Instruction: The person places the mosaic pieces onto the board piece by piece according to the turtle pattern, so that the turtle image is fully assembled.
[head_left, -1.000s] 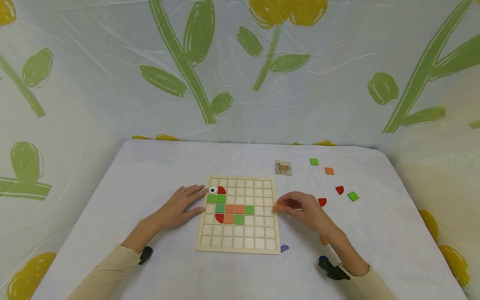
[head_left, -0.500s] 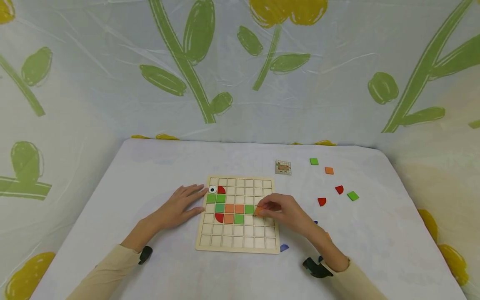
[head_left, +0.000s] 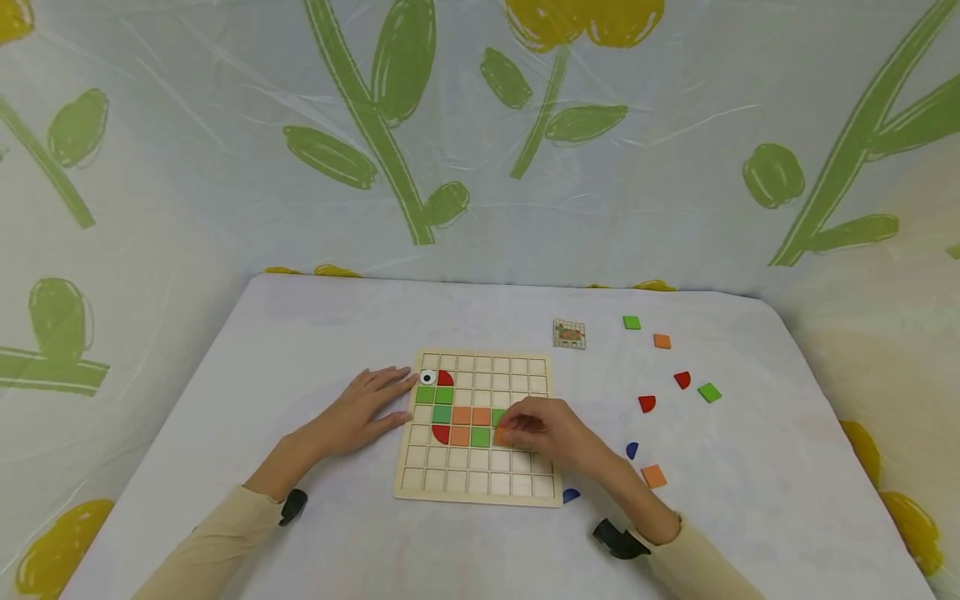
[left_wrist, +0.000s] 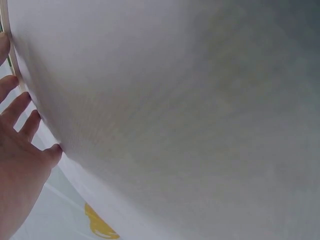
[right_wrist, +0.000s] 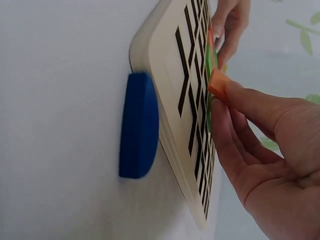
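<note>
A wooden grid board [head_left: 480, 489] lies on the table, holding green, orange, teal and red tiles and a white eye tile [head_left: 427, 377] at its left side. My right hand [head_left: 551, 429] pinches an orange square tile [right_wrist: 218, 84] between thumb and fingers, over the cell right of the lower green tile [head_left: 480, 437]. Its fingers partly cover the upper green tile. My left hand [head_left: 360, 412] lies with spread, straight fingers at the board's left edge, fingertips right at the rim.
Right of the board lie loose red quarter-round tiles [head_left: 647, 404], green squares [head_left: 708, 392], orange squares [head_left: 654, 476] and a blue half-round tile [head_left: 632, 451]. Another blue half-round [right_wrist: 140, 125] sits against the board's near right corner. A small pattern card [head_left: 569, 334] lies behind the board.
My right hand has carried the orange tile leftward from the board's right edge, then slightly nearer, to beside the lower green tile. The left hand has stayed at the board's left edge.
</note>
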